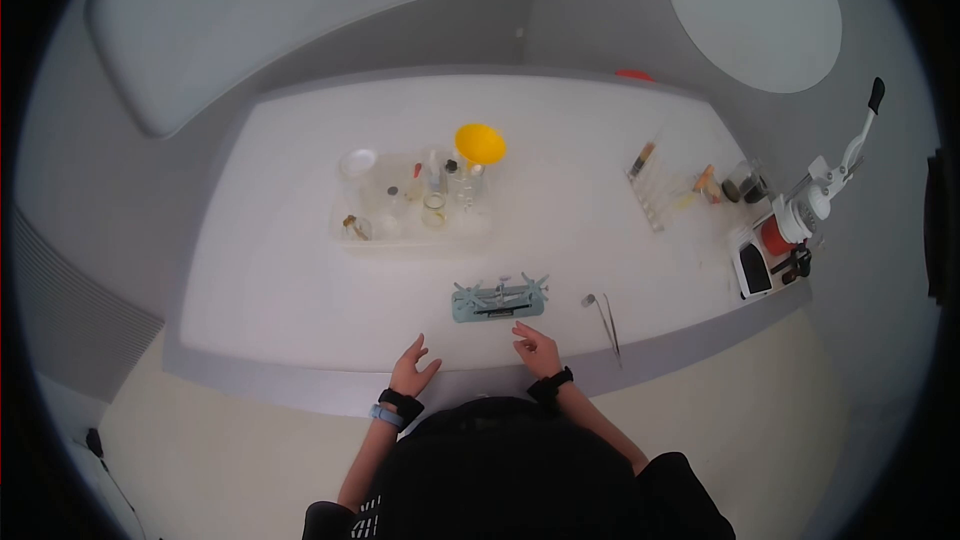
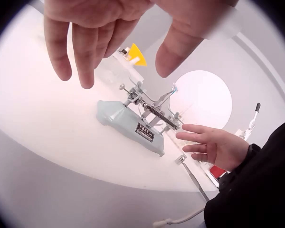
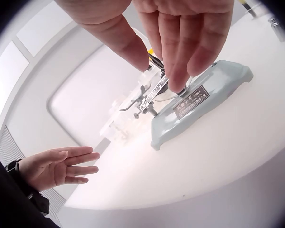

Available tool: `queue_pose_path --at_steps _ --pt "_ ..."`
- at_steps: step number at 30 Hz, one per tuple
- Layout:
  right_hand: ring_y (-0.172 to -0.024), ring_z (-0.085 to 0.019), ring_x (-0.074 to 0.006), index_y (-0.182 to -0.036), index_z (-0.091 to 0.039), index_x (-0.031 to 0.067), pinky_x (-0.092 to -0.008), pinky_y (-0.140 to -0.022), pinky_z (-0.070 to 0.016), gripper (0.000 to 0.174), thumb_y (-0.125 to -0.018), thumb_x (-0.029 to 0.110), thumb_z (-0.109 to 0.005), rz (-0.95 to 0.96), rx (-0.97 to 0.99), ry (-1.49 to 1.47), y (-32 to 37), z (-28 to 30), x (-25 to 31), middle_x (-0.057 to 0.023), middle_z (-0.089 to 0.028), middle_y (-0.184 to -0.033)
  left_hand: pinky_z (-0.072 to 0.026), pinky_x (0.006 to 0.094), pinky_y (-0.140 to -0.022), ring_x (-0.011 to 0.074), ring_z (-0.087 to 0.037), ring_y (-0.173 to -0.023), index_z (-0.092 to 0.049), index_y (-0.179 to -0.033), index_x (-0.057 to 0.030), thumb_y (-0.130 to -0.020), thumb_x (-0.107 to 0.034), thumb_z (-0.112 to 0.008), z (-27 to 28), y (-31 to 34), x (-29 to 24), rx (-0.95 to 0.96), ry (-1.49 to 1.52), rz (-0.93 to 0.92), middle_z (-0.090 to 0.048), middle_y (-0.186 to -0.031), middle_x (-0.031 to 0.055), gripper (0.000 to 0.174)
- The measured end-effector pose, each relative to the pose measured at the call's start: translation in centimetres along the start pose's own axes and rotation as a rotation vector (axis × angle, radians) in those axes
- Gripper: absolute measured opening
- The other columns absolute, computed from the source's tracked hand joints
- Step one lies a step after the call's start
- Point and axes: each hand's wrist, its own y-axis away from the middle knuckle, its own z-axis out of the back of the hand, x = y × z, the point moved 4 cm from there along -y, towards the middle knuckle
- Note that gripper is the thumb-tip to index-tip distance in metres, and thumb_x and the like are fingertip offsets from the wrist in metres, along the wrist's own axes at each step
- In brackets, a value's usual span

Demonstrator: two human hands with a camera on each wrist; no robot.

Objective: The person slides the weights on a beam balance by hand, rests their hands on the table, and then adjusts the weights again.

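A balance scale (image 1: 497, 301) with a pale blue-green base stands near the table's front edge. Its graduated beam (image 2: 157, 115) and cross-shaped arms are bare of pans. My right hand (image 1: 538, 351) is just in front of the base, fingers extended, holding nothing. In the right wrist view its fingertips (image 3: 178, 84) overlap the beam. My left hand (image 1: 411, 372) hovers over the front edge, left of the balance, with fingers and thumb spread and nothing held. Metal tweezers (image 1: 609, 328) and a small metal cylinder (image 1: 588, 300) lie to the right of the balance.
Behind the balance is a clear plastic tray (image 1: 400, 243) of glass bottles, with a yellow funnel (image 1: 480, 144). A rack (image 1: 645, 197) stands back right, and a white lever press (image 1: 795, 220) sits at the right edge. A round white lid (image 1: 358, 162) overlaps the tray's left corner.
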Motion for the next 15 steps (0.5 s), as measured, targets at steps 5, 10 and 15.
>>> queue_pose_path --at_steps 5,10,15 --pt "-0.067 -0.056 -0.0132 -0.106 -0.045 0.0067 -0.0219 -0.059 -0.0440 0.038 -0.069 0.007 -0.053 -0.003 0.007 0.002 0.0 -0.1 0.0 -0.0080 -0.056 -0.092 -0.0391 0.0313 -0.078 0.0248 -0.048 -0.094 -0.030 -0.115 0.0025 -0.066 -0.022 -0.059 -0.4 0.2 0.5 -0.003 0.024 0.005 -0.045 -0.104 0.0208 0.061" --pt "-0.067 -0.056 -0.0132 -0.106 -0.045 0.0065 -0.0221 -0.060 -0.0444 0.038 -0.069 0.007 -0.053 -0.016 0.013 0.001 0.0 -0.1 0.1 -0.0081 -0.056 -0.092 -0.0391 0.0311 -0.078 0.0246 -0.048 -0.094 -0.031 -0.115 0.0020 -0.066 -0.022 -0.059 -0.7 0.3 0.1 0.012 0.025 0.010 -0.045 -0.104 0.0208 0.061" --pt "-0.067 -0.056 -0.0133 -0.106 -0.045 0.0059 -0.0220 -0.059 -0.0445 0.038 -0.069 0.007 -0.053 -0.008 0.016 -0.008 0.1 -0.1 0.0 -0.0082 -0.056 -0.092 -0.0378 0.0319 -0.079 0.0232 -0.046 -0.097 -0.029 -0.117 -0.0016 -0.068 -0.021 -0.059 -1.1 0.1 0.3 0.053 0.013 0.042 -0.042 -0.110 0.0170 0.061"
